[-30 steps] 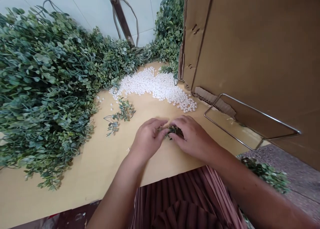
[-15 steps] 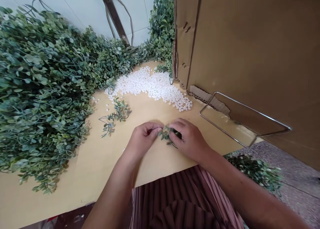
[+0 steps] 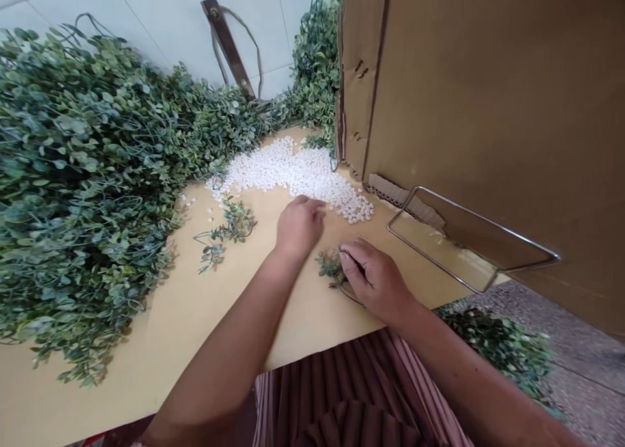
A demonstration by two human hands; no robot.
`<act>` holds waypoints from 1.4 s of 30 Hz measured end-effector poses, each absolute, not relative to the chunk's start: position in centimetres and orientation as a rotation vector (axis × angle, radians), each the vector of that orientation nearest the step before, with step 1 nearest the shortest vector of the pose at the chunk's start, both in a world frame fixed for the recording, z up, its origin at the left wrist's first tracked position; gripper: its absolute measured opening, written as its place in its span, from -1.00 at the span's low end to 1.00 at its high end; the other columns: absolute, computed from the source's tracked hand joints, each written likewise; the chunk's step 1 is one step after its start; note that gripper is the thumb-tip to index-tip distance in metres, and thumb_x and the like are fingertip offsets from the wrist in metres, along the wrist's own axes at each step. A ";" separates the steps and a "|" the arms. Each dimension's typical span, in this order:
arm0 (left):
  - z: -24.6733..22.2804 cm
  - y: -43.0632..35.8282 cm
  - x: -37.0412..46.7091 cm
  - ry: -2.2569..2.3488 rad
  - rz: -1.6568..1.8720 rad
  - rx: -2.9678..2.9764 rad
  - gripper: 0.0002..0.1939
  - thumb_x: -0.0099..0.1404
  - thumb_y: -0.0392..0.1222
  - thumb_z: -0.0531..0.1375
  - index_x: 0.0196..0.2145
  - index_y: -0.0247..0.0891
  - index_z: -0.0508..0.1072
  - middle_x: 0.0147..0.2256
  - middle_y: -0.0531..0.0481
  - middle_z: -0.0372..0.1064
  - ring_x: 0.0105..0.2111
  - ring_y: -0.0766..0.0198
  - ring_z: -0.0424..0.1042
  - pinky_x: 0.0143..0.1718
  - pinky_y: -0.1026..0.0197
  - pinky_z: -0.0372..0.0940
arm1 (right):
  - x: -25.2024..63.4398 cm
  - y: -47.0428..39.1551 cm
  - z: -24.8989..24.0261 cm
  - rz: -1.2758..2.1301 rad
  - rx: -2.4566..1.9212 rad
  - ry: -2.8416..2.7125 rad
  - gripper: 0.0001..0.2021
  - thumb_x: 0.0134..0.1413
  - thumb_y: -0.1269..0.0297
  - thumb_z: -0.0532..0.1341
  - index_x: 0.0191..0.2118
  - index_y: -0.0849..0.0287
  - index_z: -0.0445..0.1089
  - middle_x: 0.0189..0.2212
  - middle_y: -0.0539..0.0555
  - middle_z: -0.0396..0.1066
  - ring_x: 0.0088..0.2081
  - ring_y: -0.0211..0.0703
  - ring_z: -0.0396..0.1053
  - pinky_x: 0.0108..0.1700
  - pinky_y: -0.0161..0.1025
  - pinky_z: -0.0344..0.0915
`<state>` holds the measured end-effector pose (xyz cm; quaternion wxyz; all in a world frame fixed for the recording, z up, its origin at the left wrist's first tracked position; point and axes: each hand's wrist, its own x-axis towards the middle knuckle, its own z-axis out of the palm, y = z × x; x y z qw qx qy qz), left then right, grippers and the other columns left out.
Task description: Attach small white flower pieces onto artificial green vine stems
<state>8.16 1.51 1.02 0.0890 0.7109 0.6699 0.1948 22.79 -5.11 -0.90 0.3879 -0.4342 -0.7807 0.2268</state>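
Note:
My left hand [image 3: 299,227] reaches to the near edge of a heap of small white bead-like pieces [image 3: 288,166]. Its fingers point forward and look slightly apart, with no piece visible in them, though the palm side is hidden. Close to the table's front, my right hand [image 3: 378,279] pinches an artificial leaf sprig [image 3: 330,266] between thumb and fingers. The sprig's small green leaves stick out to the left of the fingertips, and its thin stem curves below the hand. A second loose sprig [image 3: 235,220] lies on the tabletop [image 3: 195,323], left of my left hand.
A large mass of artificial greenery [image 3: 88,174] covers the left side, with more greenery [image 3: 317,63] at the back. On the right stands a cardboard box [image 3: 478,108], a bent metal wire frame [image 3: 439,274] before it. Another green bunch [image 3: 498,343] sits lower right.
My left hand has left the sprig and moved forward to the white heap. My right hand keeps its hold on the sprig, slightly further right and nearer me.

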 end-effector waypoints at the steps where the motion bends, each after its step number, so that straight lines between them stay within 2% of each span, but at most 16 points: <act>1: 0.8 1.9 8.3 2.019 0.548 2.145 -0.74 0.19 -0.30 0.09 -0.19 -0.23 0.50 -0.26 -0.11 0.42 -0.26 0.17 0.41 -0.22 0.20 0.24 | 22.8 -5.1 -0.9 0.591 -1.117 -1.971 -0.83 0.14 0.38 -0.02 -0.41 0.18 0.28 -0.48 0.08 0.35 -0.42 -0.19 0.31 -0.36 -0.29 0.24; 8: 0.3 4.0 9.0 2.093 0.433 2.224 -0.81 0.22 -0.18 0.09 -0.26 -0.23 0.46 -0.26 -0.10 0.42 -0.25 0.15 0.41 -0.29 0.20 0.23 | 22.7 -4.9 -0.7 0.710 -1.182 -1.875 -0.80 0.14 0.32 -0.02 -0.48 0.16 0.23 -0.54 0.02 0.31 -0.48 -0.24 0.27 -0.40 -0.34 0.18; 13: 0.9 4.8 9.2 2.112 0.426 2.155 -0.84 0.21 -0.23 0.08 -0.34 -0.26 0.45 -0.27 -0.14 0.44 -0.26 0.12 0.41 -0.27 0.17 0.22 | 22.7 -5.0 -0.6 0.797 -1.195 -1.821 -0.74 0.15 0.26 -0.03 -0.54 0.15 0.15 -0.62 -0.04 0.17 -0.54 -0.29 0.17 -0.46 -0.37 0.12; 18: 1.2 2.6 7.9 2.021 0.641 1.940 -0.87 0.16 -0.23 0.08 -0.40 -0.24 0.42 -0.42 -0.05 0.45 -0.39 0.20 0.41 -0.31 0.18 0.23 | 22.8 -4.9 -0.7 0.822 -1.174 -1.778 -0.75 0.12 0.30 -0.01 -0.56 0.15 0.14 -0.62 -0.05 0.17 -0.54 -0.30 0.16 -0.45 -0.37 0.12; 22: 1.3 -0.2 6.8 1.673 0.936 1.465 -0.95 0.07 -0.26 0.17 -0.48 -0.29 0.40 -0.50 0.01 0.44 -0.49 0.32 0.39 -0.42 0.28 0.25 | 22.7 -4.8 -0.8 0.815 -1.158 -1.756 -0.80 0.10 0.33 0.02 -0.53 0.15 0.20 -0.58 -0.01 0.25 -0.49 -0.27 0.23 -0.41 -0.33 0.17; 28: 2.6 -4.0 7.0 1.402 1.105 1.025 -0.73 -0.17 -0.22 0.38 -0.43 -0.32 0.50 -0.52 0.02 0.47 -0.49 0.36 0.41 -0.41 0.31 0.30 | 22.5 -5.1 -0.8 0.826 -1.088 -1.779 -0.85 0.10 0.37 0.05 -0.47 0.15 0.25 -0.53 0.02 0.28 -0.44 -0.22 0.26 -0.36 -0.28 0.23; 33: 2.3 -5.8 7.2 1.310 1.106 0.879 -0.76 -0.21 -0.22 0.41 -0.49 -0.29 0.55 -0.53 0.04 0.50 -0.51 0.40 0.41 -0.39 0.34 0.33 | 21.9 -5.7 -0.7 0.819 -1.051 -1.806 -0.83 0.10 0.38 0.05 -0.49 0.18 0.24 -0.52 0.06 0.28 -0.40 -0.16 0.24 -0.32 -0.22 0.23; 42: 1.3 -6.6 7.2 1.297 1.111 0.768 -0.78 -0.23 -0.21 0.43 -0.54 -0.28 0.55 -0.55 0.02 0.50 -0.52 0.37 0.40 -0.41 0.29 0.34 | 21.8 -5.9 -0.6 0.859 -1.055 -1.787 -0.82 0.10 0.38 0.04 -0.51 0.17 0.24 -0.54 0.03 0.25 -0.43 -0.21 0.23 -0.36 -0.27 0.21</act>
